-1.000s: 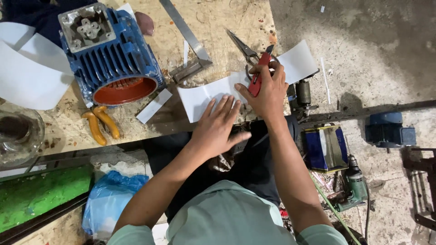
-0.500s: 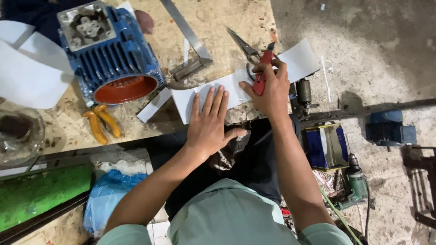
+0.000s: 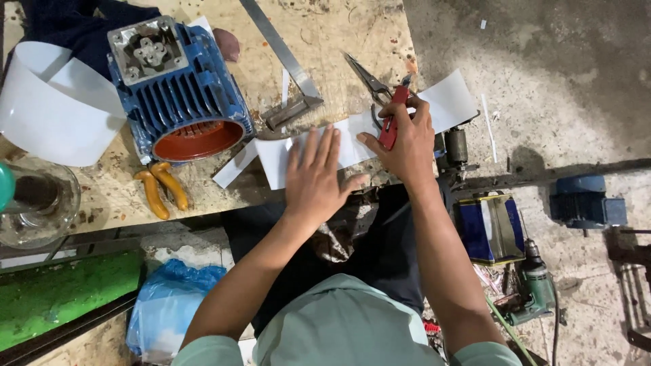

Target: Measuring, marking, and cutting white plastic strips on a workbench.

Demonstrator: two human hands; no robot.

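Note:
My left hand lies flat with fingers spread on a white paper strip at the near edge of the wooden workbench. My right hand grips red-handled scissors, whose open metal blades point up and left over the strip. The strip runs from under my left hand up to the right, past the bench edge.
A blue electric motor housing stands at the left, with yellow-handled pliers below it, a metal square ruler, a white paper roll and a glass jar. On the floor are a blue tin and a drill.
My left hand slid left and flattened onto the paper strip. My right hand with the scissors stayed almost in place over the strip.

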